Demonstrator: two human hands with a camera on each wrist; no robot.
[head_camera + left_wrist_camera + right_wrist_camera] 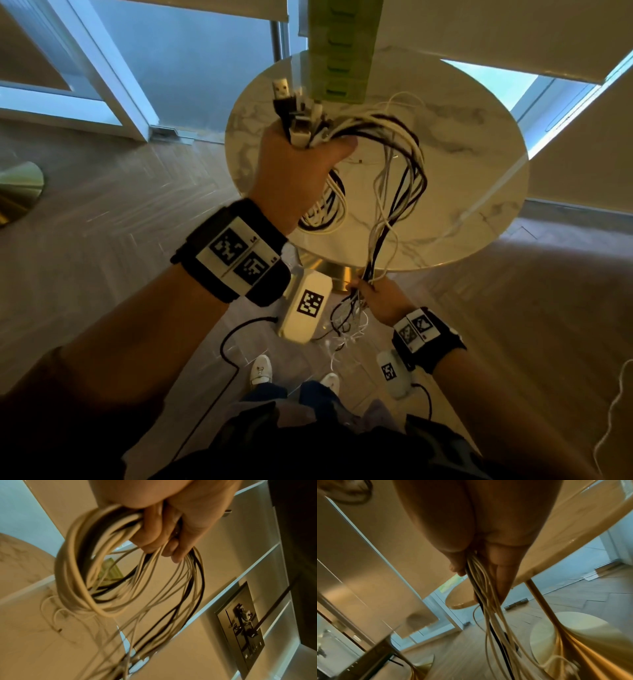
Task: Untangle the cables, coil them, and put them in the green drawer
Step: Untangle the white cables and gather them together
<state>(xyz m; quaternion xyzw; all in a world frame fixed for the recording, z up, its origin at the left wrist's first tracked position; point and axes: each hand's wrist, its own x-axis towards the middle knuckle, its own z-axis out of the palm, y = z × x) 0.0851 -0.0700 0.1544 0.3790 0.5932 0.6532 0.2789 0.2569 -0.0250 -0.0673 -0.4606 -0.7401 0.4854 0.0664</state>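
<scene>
My left hand (301,154) is raised over the round marble table (479,144) and grips a bundle of white and black cables (400,164) near their USB plugs (291,106), which stick up out of the fist. Coiled loops (82,574) hang below that hand (164,531). The loose strands run down past the table's front edge to my right hand (373,294), which pinches them (481,582) between thumb and fingers (501,577). Their free ends (346,329) dangle below. A green drawer unit (339,48) stands at the back of the table.
A thin white cable (493,192) lies across the table's right side. The table's brass pedestal (332,274) stands just beyond my right hand. Wooden floor, glass door frames (113,78) at the left, another brass base (17,192) at the far left, my white shoes (262,373) below.
</scene>
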